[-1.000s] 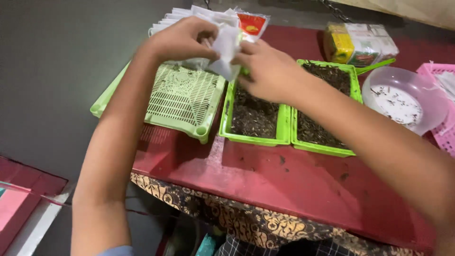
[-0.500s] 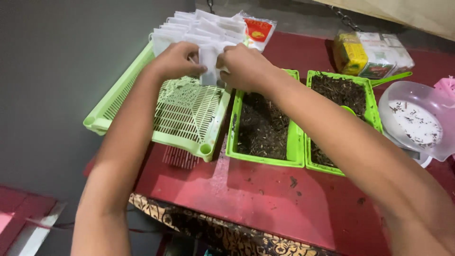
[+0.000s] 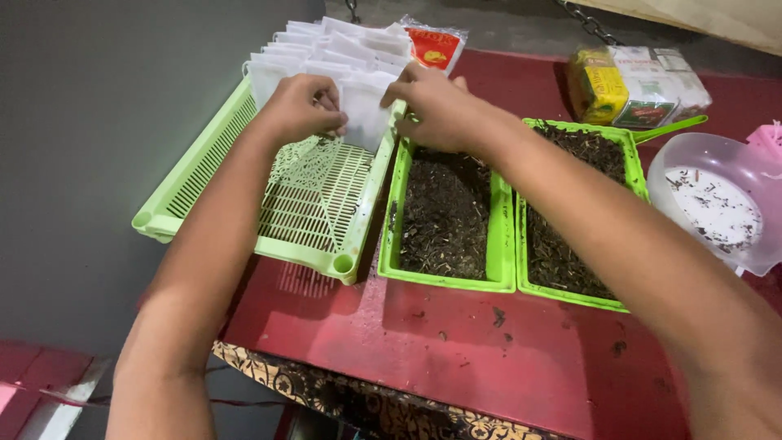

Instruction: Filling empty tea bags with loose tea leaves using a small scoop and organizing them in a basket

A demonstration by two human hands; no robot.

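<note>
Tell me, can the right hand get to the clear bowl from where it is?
Probably yes. The right hand is pinching a white sachet, but nothing stands between it and the clear bowl except low green trays.

head cam | 1 view | looks steeply down, forward | close over red table (image 3: 521,358)

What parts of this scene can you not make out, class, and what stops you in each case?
Head view:
- Left hand fingertips: tucked behind the white sachet both hands pinch.
- Far end of the left soil tray: covered by the right hand.
- Clear plastic bowl: cut off by the right edge.
- Slatted green tray, far end: hidden under stacked sachets.
</note>
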